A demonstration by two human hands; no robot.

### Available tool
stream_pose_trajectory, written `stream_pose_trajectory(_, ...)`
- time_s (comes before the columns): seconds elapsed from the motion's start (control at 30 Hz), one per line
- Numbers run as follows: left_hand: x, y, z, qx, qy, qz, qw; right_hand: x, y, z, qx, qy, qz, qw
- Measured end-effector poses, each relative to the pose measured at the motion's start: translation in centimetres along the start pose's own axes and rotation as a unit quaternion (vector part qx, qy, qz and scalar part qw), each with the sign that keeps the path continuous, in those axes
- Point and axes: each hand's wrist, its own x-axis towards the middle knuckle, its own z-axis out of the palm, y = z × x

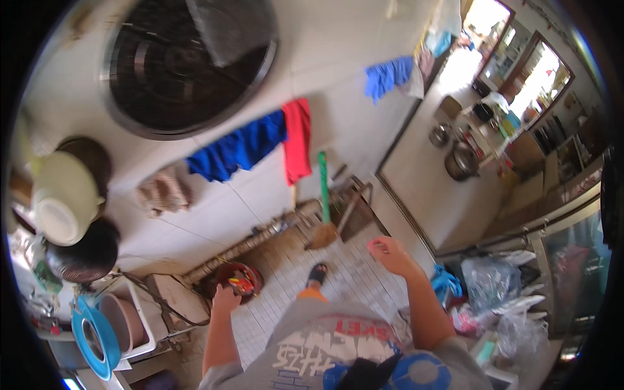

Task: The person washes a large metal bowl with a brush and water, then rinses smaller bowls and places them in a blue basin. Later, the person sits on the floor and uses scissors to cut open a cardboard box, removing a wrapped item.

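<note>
My left hand hangs at the lower left of the head view, just in front of a red bin with colourful litter in it. Whether it touches the bin cannot be told; its fingers are partly curled and I see no object in them. Over the tiled floor, right of centre, is my right hand, its fingers bent inward with something pinkish at the fingertips, too blurred to name. Beyond the hands a broom with a green handle leans near the wall. My sandalled foot shows between the hands.
Blue cloth, red cloth and a brown cloth hang on the wall. A sink with basins stands at left. Plastic bags lie at right. A sliding door track crosses the floor; metal pots stand beyond it.
</note>
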Motion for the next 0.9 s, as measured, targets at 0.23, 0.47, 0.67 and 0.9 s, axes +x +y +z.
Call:
stream_pose_trajectory(0.23,9.9,26.2,-4.7,0.07,-0.018,0.314,0.947,-2.1,5.7,-8.3,-0.122,0.005,0.106,0.987)
stream_pose_trajectory(0.47,7.8,54.6,-11.2,0.004,0.0,0.513,0.858,-2.6,11.7,-17.9,-0.018,0.076,0.154,0.985)
stream_pose_trajectory(0.67,8.9,65.3,-8.0,0.083,0.011,0.51,0.856,-2.4,19.9,-29.7,0.015,0.205,0.166,0.965)
stream_pose_trajectory(0.9,7.5,70.9,-6.7,0.142,-0.057,0.385,0.91,-0.1,25.6,-42.9,-0.008,0.215,0.209,0.954)
